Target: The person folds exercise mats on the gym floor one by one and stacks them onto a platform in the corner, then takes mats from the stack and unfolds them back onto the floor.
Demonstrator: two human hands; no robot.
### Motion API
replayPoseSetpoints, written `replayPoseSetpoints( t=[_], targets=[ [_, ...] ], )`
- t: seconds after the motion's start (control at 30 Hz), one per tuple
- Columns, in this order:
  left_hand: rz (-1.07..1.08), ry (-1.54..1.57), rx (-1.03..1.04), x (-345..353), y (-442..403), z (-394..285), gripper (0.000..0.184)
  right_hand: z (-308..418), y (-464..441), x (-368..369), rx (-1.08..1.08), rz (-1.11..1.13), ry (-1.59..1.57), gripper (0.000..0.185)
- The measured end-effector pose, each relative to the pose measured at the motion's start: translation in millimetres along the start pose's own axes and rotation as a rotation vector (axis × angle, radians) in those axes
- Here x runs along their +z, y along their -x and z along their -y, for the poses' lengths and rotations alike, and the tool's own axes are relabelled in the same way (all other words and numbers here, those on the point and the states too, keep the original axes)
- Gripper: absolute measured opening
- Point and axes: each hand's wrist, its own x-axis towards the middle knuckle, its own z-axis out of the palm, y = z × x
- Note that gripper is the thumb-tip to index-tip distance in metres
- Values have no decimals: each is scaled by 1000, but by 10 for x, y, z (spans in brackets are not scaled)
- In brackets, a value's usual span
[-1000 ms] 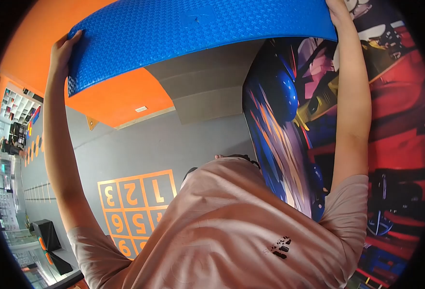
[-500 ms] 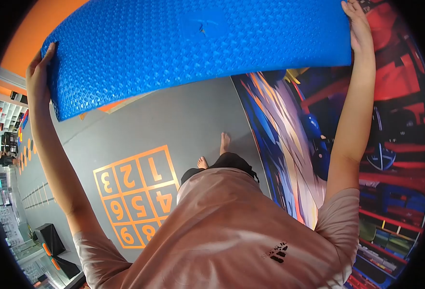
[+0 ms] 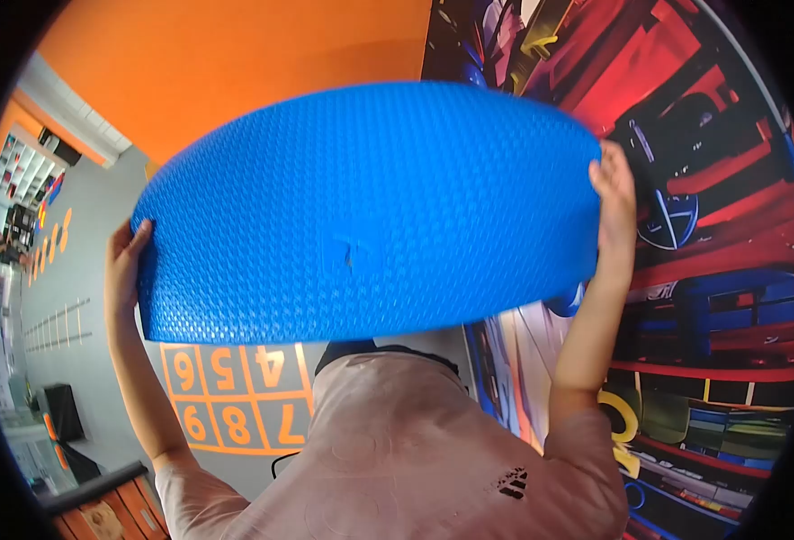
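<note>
A wide blue textured board (image 3: 370, 207) with a small logo near its middle is held up in front of my body, looking bowed in this view. At its left edge my left hand (image 3: 125, 270) is closed, the thumb over the near face. My right hand (image 3: 616, 193) grips the opposite edge, with its fingertips on the board's face. Whatever the fingers do behind the board is hidden. The board covers my feet and the upper part of the orange number grid (image 3: 235, 396) on the floor.
An orange wall (image 3: 235, 72) rises beyond the board. A colourful mural (image 3: 703, 198) fills the right side. On the left are white shelves (image 3: 28, 166), floor ladder markings (image 3: 59, 326) and a black box-like object (image 3: 59, 414). Wooden slats (image 3: 113, 513) show at lower left.
The board has come down and closer to my body, with both hands still gripping its ends. My view has tilted up, showing more orange wall; my feet are now covered.
</note>
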Motion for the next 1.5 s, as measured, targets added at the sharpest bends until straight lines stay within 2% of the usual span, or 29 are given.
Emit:
replayPoseSetpoints(
  t=[0.13, 0.23, 0.37, 0.43, 0.5, 0.57, 0.6, 0.67, 0.7, 0.77, 0.83, 0.87, 0.97, 1.03, 1.23, 1.37, 1.5],
  targets=[
    [88, 41, -212, 468, 1075, 609, 32, -525, 1088, -500, 181, 83, -16, 26],
    [160, -124, -358, 553, 1669, 1319, 31, -851, 1863, -725, 409, 36, -32, 23],
    [215, -263, -354, 930, 2369, 1848, 34, -1468, 2687, -1210, 703, 125, 80, 22],
    [254, -352, -458, 967, 2673, 2572, 37, -1651, 2988, -1273, 784, 140, 119, 21],
    [81, -406, -286, 1319, 3013, 2961, 42, -1768, 3101, -1243, 829, 330, 591, 21],
    [185, -506, -431, 1484, 3238, 3553, 46, -2544, 3666, -1438, 931, 249, 379, 22],
    [168, -587, -459, 1605, 3425, 3891, 45, -2818, 3914, -1488, 959, 227, 389, 20],
    [169, -666, -509, 1959, 3511, 4142, 43, -3294, 4285, -1516, 1015, 178, 418, 18],
    [185, -659, -539, 2152, 3549, 4157, 42, -3491, 4392, -1512, 1021, 202, 440, 17],
    [191, -710, -510, 2407, 3669, 4658, 38, -3833, 4643, -1504, 1036, 257, 489, 15],
    [197, -738, -532, 2669, 3815, 5138, 38, -4464, 5058, -1546, 1054, 254, 541, 21],
    [246, -729, -614, 2783, 3839, 5371, 36, -4869, 5336, -1601, 1063, 248, 569, 24],
    [147, -754, -507, 3165, 4028, 5900, 35, -5616, 5864, -1578, 1001, 265, 735, 33],
    [132, -768, -491, 3365, 4105, 6223, 33, -5750, 5877, -1308, 1047, 247, 847, 34],
    [64, -717, -512, 3892, 3968, 6368, 32, -6161, 6007, -1050, 1126, 215, 1023, 39],
    [53, -679, -500, 4051, 3926, 6462, 31, -6314, 6004, -1220, 1064, 179, 1059, 38],
    [51, -650, -470, 4153, 3822, 6473, 27, -6080, 5498, -1186, 1098, 235, 1078, 37]
  ],
)
